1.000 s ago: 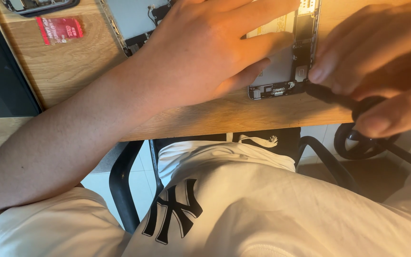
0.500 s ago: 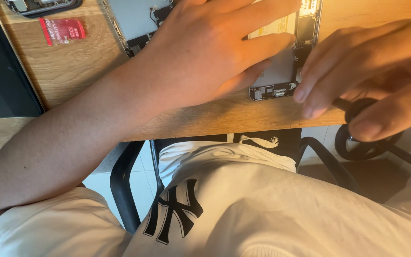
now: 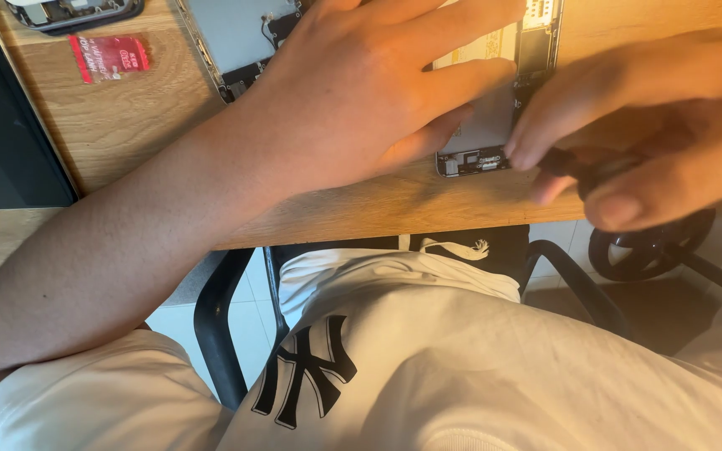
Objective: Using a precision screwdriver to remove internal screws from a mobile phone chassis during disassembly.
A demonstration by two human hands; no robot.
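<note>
An opened phone body [image 3: 495, 125] with bare circuit parts lies near the front edge of the wooden desk [image 3: 160, 142]. My left hand [image 3: 378, 92] lies flat over it, fingers spread and pressing it down. My right hand [image 3: 653, 125] comes in from the right and pinches a thin dark tool [image 3: 587, 163], its tip at the phone's lower right corner. Much of the phone is hidden under my left hand.
A detached grey panel [image 3: 236, 33] lies at the back. A small red packet [image 3: 110, 57] and another device [image 3: 68, 12] sit at back left. A black slab [image 3: 2, 125] is at the left. Chair arms [image 3: 219, 326] and a caster wheel [image 3: 653, 250] show below.
My right hand has slid left and drawn its fingers together on the dark tool near the phone's lower corner. My left hand has stayed pressed on the phone.
</note>
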